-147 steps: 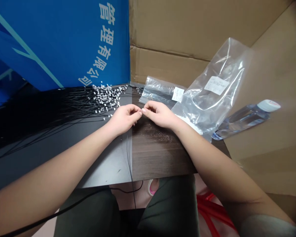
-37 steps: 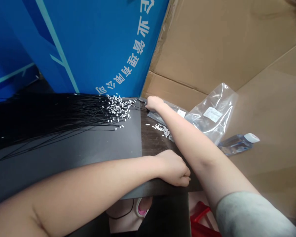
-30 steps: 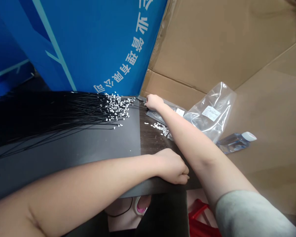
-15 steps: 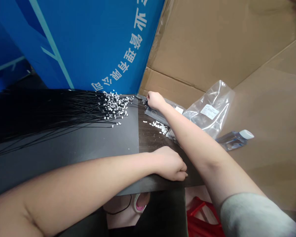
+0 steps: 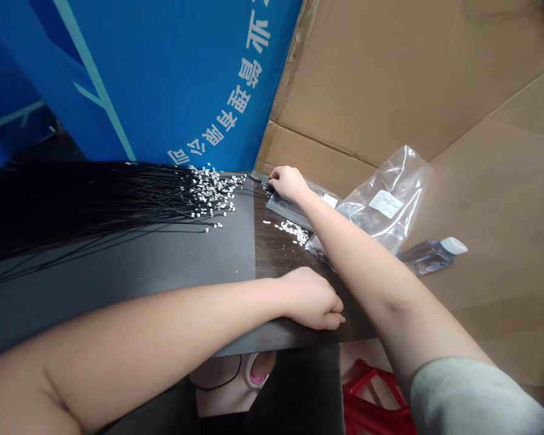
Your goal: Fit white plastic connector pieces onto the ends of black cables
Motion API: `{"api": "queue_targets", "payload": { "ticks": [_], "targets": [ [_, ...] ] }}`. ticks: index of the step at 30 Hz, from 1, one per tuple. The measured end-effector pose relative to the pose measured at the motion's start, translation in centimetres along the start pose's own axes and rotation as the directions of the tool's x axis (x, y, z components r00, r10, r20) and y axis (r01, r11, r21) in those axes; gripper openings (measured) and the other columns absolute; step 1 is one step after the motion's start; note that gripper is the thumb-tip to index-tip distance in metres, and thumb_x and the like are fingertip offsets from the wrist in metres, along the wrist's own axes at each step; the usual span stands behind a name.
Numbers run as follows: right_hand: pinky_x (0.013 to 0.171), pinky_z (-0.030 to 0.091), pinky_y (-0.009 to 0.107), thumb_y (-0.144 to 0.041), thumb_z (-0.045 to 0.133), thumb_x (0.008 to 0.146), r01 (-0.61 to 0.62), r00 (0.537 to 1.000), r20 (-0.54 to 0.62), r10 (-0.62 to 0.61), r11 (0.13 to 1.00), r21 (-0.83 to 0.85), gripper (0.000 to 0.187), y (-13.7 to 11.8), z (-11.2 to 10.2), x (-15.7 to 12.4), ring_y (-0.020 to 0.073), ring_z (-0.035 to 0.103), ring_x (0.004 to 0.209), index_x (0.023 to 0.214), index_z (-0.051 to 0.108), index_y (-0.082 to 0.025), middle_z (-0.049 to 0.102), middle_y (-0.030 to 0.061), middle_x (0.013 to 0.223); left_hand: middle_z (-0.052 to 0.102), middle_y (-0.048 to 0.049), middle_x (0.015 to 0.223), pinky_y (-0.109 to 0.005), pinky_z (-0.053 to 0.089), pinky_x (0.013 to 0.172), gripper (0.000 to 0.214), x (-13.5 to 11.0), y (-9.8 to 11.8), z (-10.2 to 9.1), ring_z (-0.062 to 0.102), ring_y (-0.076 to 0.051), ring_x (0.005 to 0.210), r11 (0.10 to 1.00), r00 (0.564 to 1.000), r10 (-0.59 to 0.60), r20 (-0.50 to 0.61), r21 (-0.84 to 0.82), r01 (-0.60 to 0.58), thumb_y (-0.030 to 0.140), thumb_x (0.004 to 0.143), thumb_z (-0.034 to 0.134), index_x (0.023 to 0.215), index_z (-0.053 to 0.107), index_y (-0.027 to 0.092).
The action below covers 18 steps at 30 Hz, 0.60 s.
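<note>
My right hand (image 5: pixel 288 182) reaches to the far edge of the dark table (image 5: pixel 172 266), fingers curled in a pinch over a clump of small parts beside a small clear bag (image 5: pixel 294 208); what it grips is too small to make out. My left hand (image 5: pixel 315 299) rests closed at the table's near edge, knuckles up. A big bundle of thin black wires (image 5: pixel 72 205) lies across the left of the table, their white end pieces (image 5: pixel 211 193) spread near the middle. A few loose white pieces (image 5: pixel 292 231) lie by my right forearm.
A large crumpled clear bag (image 5: pixel 385 202) with a white label lies at the right, a water bottle (image 5: pixel 430 254) on its side past it. A blue printed board (image 5: pixel 163 84) and cardboard walls (image 5: pixel 390 78) close in the back and right. Something red (image 5: pixel 367 405) sits below the table.
Since 4.9 s ago the hands parted: the right reached to the far edge by the small bag, the left dropped to the near edge. Over the last second both hands barely moved.
</note>
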State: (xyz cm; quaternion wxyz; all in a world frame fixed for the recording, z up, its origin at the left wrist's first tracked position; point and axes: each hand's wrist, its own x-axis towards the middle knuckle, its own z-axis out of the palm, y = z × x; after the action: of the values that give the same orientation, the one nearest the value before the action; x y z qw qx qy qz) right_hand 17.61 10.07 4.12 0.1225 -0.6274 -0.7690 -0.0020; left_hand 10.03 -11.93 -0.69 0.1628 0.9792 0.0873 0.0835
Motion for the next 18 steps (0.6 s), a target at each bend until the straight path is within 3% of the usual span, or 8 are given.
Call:
{"api": "queue_targets", "payload": {
  "ticks": [11, 18],
  "targets": [
    [0.097, 0.052, 0.031, -0.014, 0.052, 0.098, 0.012, 1.0, 0.025, -0.014, 0.999, 0.05, 0.032, -0.4, -0.3, -1.1, 0.0256, 0.074, 0.11, 0.109, 0.082, -0.017, 0.082, 0.0118, 0.113, 0.082, -0.0014, 0.095, -0.036, 0.034, 0.057, 0.037, 0.0, 0.0, 0.2, 0.074, -0.022, 0.087, 1.0, 1.0, 0.003, -0.018, 0.011, -0.003, 0.048, 0.101, 0.053, 0.088, 0.08, 0.027],
    [0.093, 0.052, 0.032, -0.011, 0.054, 0.091, -0.008, 0.999, -0.032, 0.012, 0.994, 0.113, 0.026, -0.7, -0.1, -1.4, 0.0275, 0.074, 0.108, 0.098, 0.079, -0.016, 0.081, 0.0135, 0.104, 0.083, -0.0014, 0.099, -0.037, 0.034, 0.058, 0.037, 0.0, 0.1, 0.0, 0.075, -0.022, 0.09, 1.0, 1.0, -0.002, 0.006, 0.012, 0.002, 0.048, 0.102, 0.051, 0.093, 0.081, 0.028]
  ]
}}
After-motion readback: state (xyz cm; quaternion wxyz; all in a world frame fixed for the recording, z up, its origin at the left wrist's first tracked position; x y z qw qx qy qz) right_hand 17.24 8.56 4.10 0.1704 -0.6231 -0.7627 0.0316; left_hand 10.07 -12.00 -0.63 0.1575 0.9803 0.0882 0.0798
